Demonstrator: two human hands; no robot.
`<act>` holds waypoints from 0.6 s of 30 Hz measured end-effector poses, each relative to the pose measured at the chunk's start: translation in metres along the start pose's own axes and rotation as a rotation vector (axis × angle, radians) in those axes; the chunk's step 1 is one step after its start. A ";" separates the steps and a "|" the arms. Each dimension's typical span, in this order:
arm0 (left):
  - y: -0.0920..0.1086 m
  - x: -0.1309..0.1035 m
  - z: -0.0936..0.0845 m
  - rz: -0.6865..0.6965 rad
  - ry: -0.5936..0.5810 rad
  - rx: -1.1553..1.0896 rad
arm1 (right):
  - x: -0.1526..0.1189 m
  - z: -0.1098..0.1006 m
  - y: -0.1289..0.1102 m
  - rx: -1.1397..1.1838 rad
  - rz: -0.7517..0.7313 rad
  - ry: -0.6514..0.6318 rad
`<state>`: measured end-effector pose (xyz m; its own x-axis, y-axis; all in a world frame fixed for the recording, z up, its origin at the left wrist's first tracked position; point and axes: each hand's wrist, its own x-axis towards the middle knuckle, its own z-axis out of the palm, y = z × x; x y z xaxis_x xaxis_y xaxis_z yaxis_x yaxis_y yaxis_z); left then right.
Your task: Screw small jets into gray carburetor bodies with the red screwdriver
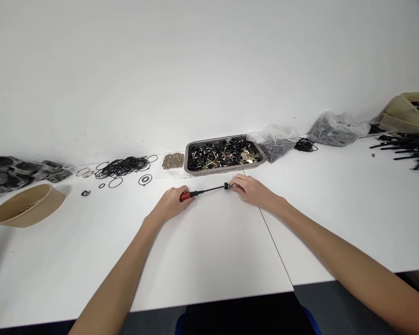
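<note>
My left hand point(172, 203) is closed around the red and black handle of a screwdriver point(196, 193), its thin dark shaft pointing right. At the shaft's tip is a small black part point(226, 186) with a bit of metal on its right side. My right hand point(248, 189) pinches that part from the right, and its fingertips cover some of it. Both hands rest low over the white table point(209, 251), just in front of a metal tray point(223, 171) heaped with small black and brass-coloured pieces.
Left of the tray lie small brass-coloured pieces point(173, 161) and black rubber rings point(125, 166). A tan bowl point(43, 209) and grey metal castings point(17, 171) stand far left. Plastic bags point(338, 130), black rods point(412, 146) and a beige bin point(401, 114) line the right back.
</note>
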<state>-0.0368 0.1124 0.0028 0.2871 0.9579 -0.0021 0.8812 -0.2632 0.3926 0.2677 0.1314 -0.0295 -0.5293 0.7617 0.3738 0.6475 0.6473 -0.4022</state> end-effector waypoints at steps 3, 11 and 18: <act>0.000 0.000 0.000 0.003 -0.004 0.002 | -0.001 0.001 0.001 0.011 0.009 -0.004; 0.002 -0.001 0.000 -0.001 0.008 0.003 | 0.001 -0.001 -0.001 0.012 0.023 -0.023; 0.004 -0.001 0.000 -0.029 0.018 -0.019 | 0.001 0.000 -0.002 0.003 0.023 -0.031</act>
<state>-0.0336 0.1108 0.0047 0.2546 0.9671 0.0031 0.8815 -0.2334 0.4104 0.2662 0.1309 -0.0288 -0.5311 0.7769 0.3381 0.6583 0.6296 -0.4126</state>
